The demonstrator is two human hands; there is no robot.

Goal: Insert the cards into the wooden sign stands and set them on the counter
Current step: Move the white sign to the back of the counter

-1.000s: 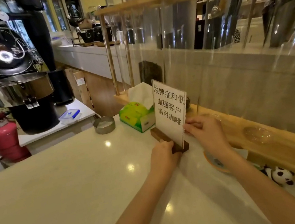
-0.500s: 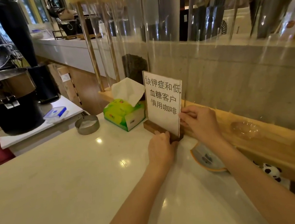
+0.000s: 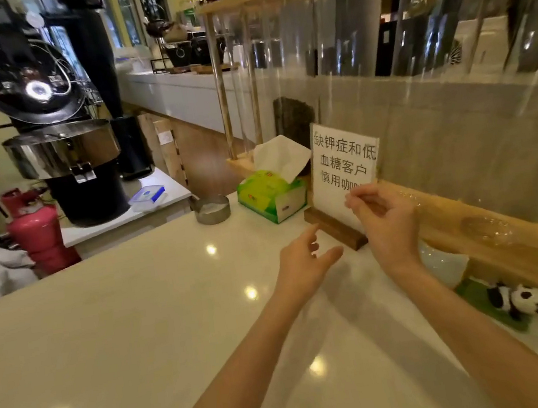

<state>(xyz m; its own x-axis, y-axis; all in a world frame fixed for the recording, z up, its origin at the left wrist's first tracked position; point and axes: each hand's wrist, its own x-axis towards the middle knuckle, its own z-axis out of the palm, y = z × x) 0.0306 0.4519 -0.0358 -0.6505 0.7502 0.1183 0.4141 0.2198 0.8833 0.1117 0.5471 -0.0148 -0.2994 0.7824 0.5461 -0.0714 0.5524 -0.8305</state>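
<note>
A white card (image 3: 341, 166) with black printed characters stands upright in a dark wooden sign stand (image 3: 331, 228) on the pale counter (image 3: 139, 325), beside the wooden ledge at the right. My left hand (image 3: 303, 264) hovers just in front of the stand with fingers spread, touching nothing. In front of the card's lower right corner is my right hand (image 3: 386, 222), fingers loosely curled and apart, holding nothing and covering part of the card's bottom line.
A green tissue box (image 3: 271, 194) sits just left of the stand, a round metal tin (image 3: 212, 209) beyond it. A wooden ledge (image 3: 494, 241) with clear panels runs along the right. A toy panda (image 3: 519, 300) lies near the ledge. A coffee roaster (image 3: 63, 153) stands far left.
Both hands have let go of the stand and card and drawn back a little toward me. The sign now stands alone on the counter. The camera view shifted.
</note>
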